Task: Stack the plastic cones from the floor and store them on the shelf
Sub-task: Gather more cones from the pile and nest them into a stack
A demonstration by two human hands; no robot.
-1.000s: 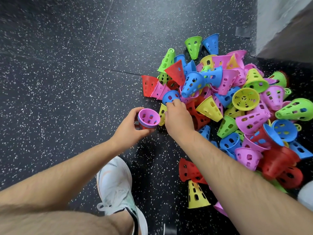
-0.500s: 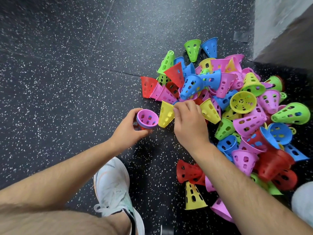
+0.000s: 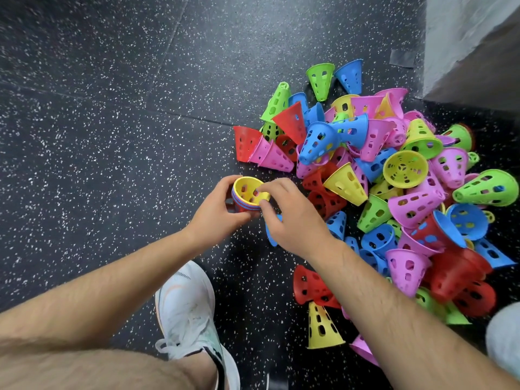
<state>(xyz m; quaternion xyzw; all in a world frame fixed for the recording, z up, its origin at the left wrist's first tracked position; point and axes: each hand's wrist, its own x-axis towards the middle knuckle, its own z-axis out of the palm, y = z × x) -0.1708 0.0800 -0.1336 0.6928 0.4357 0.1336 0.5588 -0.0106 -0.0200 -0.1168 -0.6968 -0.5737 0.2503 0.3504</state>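
The speckled floor [image 3: 112, 136] carries a big loose pile of cones [image 3: 394, 178] to the right of both hands. Many lie on their sides and lean on each other, so a careless reach could send them rolling further out. The shelf is not in view. The left hand [image 3: 216, 215] is wrapped round a short nested stack [image 3: 239, 204], held just left of the right hand [image 3: 295, 218]. The right hand's thumb and fingers pinch the rim of the yellow cone [image 3: 247, 190] sitting topmost in the stack. Pushed in tilted, it may jam, and later cones would wobble. A blue cone [image 3: 271, 235] lies under the right palm and could get knocked away.
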